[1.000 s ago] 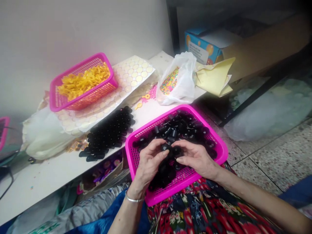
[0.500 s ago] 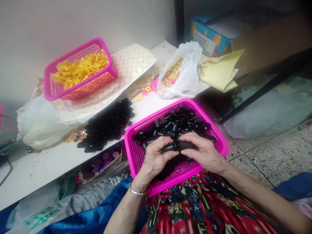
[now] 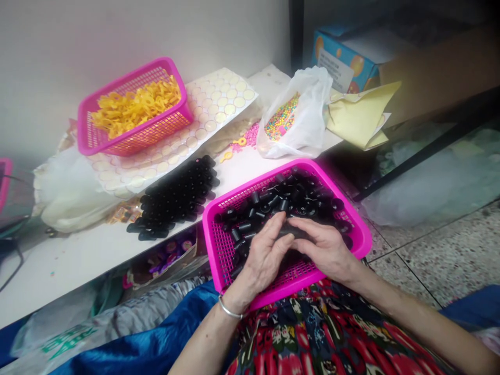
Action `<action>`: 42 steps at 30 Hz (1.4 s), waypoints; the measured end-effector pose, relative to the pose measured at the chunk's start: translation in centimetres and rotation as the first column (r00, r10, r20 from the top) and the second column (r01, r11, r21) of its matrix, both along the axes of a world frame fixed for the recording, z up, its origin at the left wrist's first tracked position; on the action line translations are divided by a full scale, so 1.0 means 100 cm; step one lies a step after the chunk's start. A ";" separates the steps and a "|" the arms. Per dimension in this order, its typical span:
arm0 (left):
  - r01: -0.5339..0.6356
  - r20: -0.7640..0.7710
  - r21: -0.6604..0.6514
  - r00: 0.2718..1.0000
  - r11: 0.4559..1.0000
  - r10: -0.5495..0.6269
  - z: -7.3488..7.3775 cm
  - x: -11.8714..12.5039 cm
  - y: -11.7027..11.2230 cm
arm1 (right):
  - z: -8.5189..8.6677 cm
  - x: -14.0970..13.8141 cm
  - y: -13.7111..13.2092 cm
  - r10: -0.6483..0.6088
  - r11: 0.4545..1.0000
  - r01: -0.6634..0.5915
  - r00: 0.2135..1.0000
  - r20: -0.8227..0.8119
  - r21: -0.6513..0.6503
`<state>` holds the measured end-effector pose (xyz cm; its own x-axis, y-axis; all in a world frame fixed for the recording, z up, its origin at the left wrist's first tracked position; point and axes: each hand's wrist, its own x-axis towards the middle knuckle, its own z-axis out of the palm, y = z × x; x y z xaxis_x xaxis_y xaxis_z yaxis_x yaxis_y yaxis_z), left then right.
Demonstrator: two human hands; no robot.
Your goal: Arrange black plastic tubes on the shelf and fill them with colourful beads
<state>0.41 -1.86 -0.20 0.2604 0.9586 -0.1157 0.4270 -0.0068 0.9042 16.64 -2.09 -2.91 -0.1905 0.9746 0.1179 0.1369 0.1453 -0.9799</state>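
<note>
A black plastic tube (image 3: 299,235) lies between my two hands over the pink basket on my lap. Around it are wrapped the fingers of my right hand (image 3: 326,249). My left hand (image 3: 267,255) meets it from the other side, thumb and fingertips closed at the tube's end; its own fingers hide part of what it grips. Below, the pink lap basket (image 3: 209,245) holds many loose black plastic caps (image 3: 255,198), some short and hollow. On the white table (image 3: 47,271), finished-looking black tubes (image 3: 175,195) lie side by side in a stack.
Behind the stack, a second pink basket (image 3: 135,148) of yellow plastic pieces (image 3: 140,101) stands on sticker sheets (image 3: 219,99). A white bag (image 3: 312,120) of coloured beads sits beyond my lap basket, near folded yellow paper (image 3: 359,114). A blue box (image 3: 344,62) stands farther right.
My left hand has come in closer to the right, its fingers now pointing up and covering the black piece that showed in it. The view has shifted slightly.
</note>
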 end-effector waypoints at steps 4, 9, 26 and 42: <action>0.059 -0.060 -0.091 0.996 0.994 -0.064 -0.002 0.008 -0.016 | -0.008 -0.010 -0.009 -0.054 0.995 0.054 0.999 0.003 -0.088; -0.207 -0.006 -0.022 0.978 0.978 0.207 -0.003 0.003 -0.023 | -0.004 -0.018 -0.016 0.122 0.972 -0.148 0.982 -0.148 -0.181; -0.818 -0.142 0.512 0.220 0.261 0.965 -0.061 -0.222 0.028 | -0.020 0.016 -0.023 0.084 0.995 -0.071 0.975 0.208 -0.068; -0.803 0.029 0.473 0.426 0.363 0.904 -0.037 -0.162 0.013 | 0.000 0.032 0.004 -0.172 0.958 0.035 0.864 0.473 0.284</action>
